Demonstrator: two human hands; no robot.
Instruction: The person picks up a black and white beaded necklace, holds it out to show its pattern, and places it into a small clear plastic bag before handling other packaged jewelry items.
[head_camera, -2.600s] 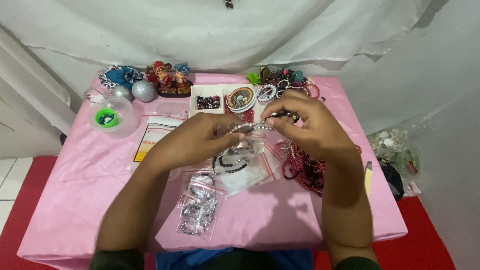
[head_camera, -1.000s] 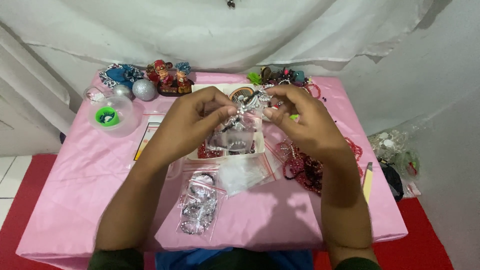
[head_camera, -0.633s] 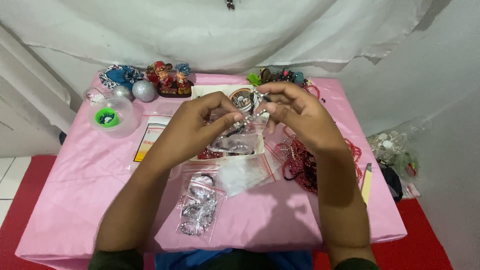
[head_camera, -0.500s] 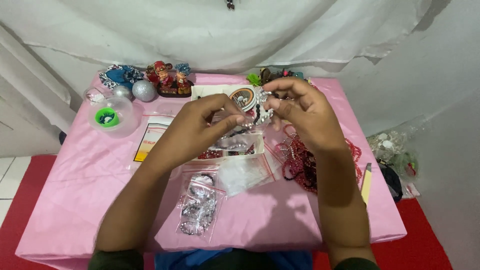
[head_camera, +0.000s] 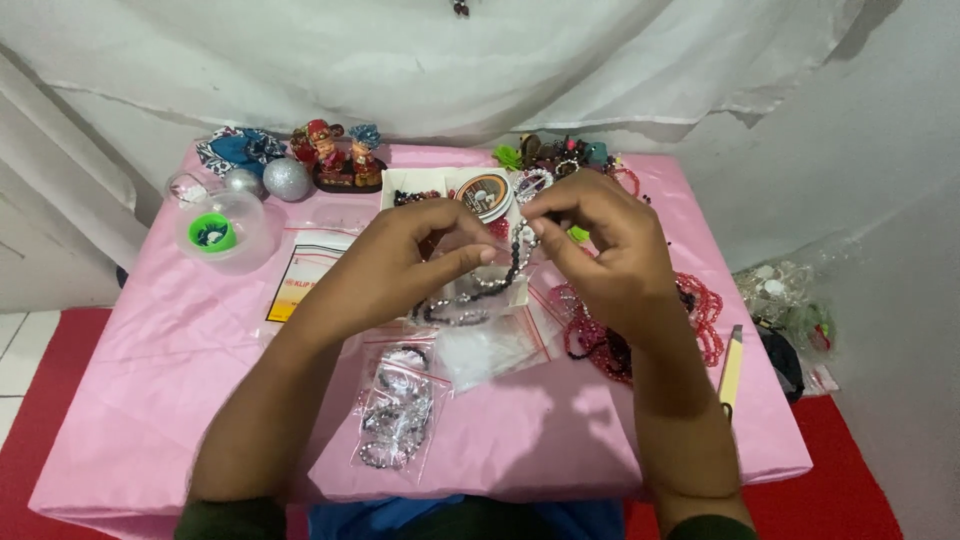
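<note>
Lowered a little since the earlier frames, both hands are now held nearer the tray, and the bead strand hangs in a longer curve. Nearest the body, a clear zip bag of dark beads (head_camera: 398, 410) is laid flat on the pink tablecloth (head_camera: 150, 400), with more empty clear bags (head_camera: 490, 345) just beyond it. A heap of red bead strands (head_camera: 620, 325) is spread to the right, partly hidden by the right forearm, and a pale stick (head_camera: 731, 368) is seen at the cloth's right edge. Above these, the left hand (head_camera: 400, 265) and right hand (head_camera: 600, 245) are brought close together, each pinched shut on the black and silver bead strand (head_camera: 495, 280), which is draped between them over the white tray (head_camera: 515, 298). Much of the tray is blocked by the hands. Farther off, a round spool (head_camera: 486, 192) is set in the tray. A clear bowl with a green lid (head_camera: 212, 232) is placed at far left, with silver balls (head_camera: 287, 181) and two small figurines (head_camera: 340, 155) behind it.
</note>
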